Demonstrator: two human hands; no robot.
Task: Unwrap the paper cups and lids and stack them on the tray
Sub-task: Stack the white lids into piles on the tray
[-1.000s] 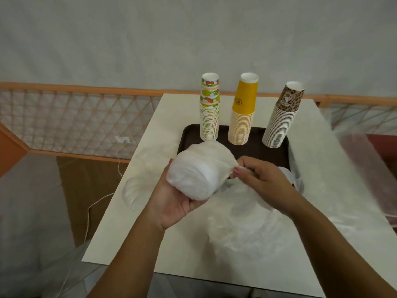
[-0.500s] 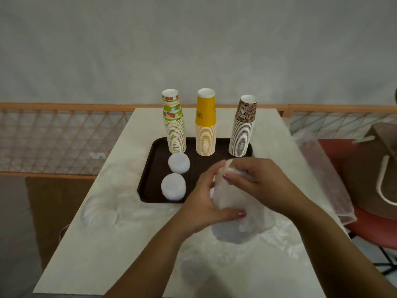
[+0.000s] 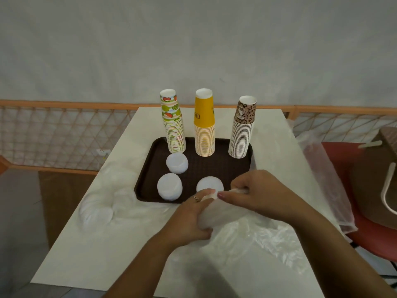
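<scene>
- Fingers [image 3: 206, 193] of the left hand [image 3: 189, 220] curl around a wrapped lid stack [image 3: 211, 215] at the tray's near edge.
- Right hand [image 3: 255, 193] pinches the plastic wrap [image 3: 239, 191] at the stack's top.
- Brown tray [image 3: 214, 168] carries three cup stacks: fruit-print [image 3: 173, 125], yellow [image 3: 204, 125], leopard-print [image 3: 241, 130].
- Three white lid stacks [image 3: 169, 187] stand on the tray.
- Lettering on the yellow cup is unreadable.

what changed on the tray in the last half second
A third lid stack now stands on the tray. Both hands, left and right, now grip the emptied wrapper. The cup stacks and two other lid stacks stayed put.
</scene>
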